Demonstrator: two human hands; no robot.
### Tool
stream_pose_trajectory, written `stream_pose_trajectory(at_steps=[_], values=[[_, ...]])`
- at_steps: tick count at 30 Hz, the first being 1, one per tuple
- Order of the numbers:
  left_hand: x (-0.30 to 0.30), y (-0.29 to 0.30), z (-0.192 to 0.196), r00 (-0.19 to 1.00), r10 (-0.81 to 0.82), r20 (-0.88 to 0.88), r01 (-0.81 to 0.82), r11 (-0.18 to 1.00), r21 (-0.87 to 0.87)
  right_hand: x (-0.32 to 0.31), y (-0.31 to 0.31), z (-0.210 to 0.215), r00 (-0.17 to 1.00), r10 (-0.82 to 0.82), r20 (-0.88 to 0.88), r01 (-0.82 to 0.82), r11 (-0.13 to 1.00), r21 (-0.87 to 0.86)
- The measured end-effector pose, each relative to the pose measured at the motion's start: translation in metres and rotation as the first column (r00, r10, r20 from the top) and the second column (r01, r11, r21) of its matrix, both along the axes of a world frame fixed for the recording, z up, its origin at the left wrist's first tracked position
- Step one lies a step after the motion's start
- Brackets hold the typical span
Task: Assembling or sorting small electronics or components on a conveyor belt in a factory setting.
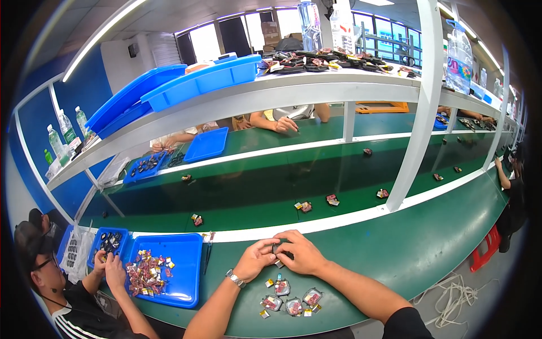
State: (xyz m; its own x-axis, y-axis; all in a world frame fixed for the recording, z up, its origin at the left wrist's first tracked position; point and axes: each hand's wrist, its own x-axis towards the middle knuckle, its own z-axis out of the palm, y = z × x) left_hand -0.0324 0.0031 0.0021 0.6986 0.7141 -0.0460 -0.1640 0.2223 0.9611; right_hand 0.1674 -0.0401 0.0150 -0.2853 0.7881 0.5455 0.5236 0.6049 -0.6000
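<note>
Green table [389,243] space held four small units [294,307]; just beyond them, the left hand [257,261] and right hand [300,253] had their grip clamped on a dark piece [276,248].

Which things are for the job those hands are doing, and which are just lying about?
Probably the job:
- dark piece in left hand and right hand
- four gadgets
- tiny packs

Probably just about:
- big bottle
- white cord
- red stool
</note>
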Motion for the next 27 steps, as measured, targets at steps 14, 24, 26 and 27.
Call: stream_pose_trajectory(at_steps=[14, 24, 26, 27], values=[[-0.001, 0.001, -0.002, 0.998, 0.037, 0.047, -0.033, 0.996, -0.081, -0.001, -0.004, -0.002, 0.997, 0.028, -0.078, -0.028, 1.000, 0.007], [0.002, -0.002, -0.001, 0.997, 0.067, 0.034, -0.064, 0.995, -0.079, -0.014, -0.009, -0.009, 0.975, -0.143, -0.168, 0.143, 0.990, -0.013], [0.003, -0.002, -0.002, 0.996, 0.083, 0.037, -0.080, 0.993, -0.092, -0.014, -0.008, -0.012, 0.972, -0.146, -0.182, 0.147, 0.989, -0.012], [0.003, -0.002, -0.002, 0.996, 0.084, 0.038, -0.080, 0.993, -0.090, -0.014, -0.008, -0.013, 0.970, -0.142, -0.195, 0.139, 0.990, -0.033]])
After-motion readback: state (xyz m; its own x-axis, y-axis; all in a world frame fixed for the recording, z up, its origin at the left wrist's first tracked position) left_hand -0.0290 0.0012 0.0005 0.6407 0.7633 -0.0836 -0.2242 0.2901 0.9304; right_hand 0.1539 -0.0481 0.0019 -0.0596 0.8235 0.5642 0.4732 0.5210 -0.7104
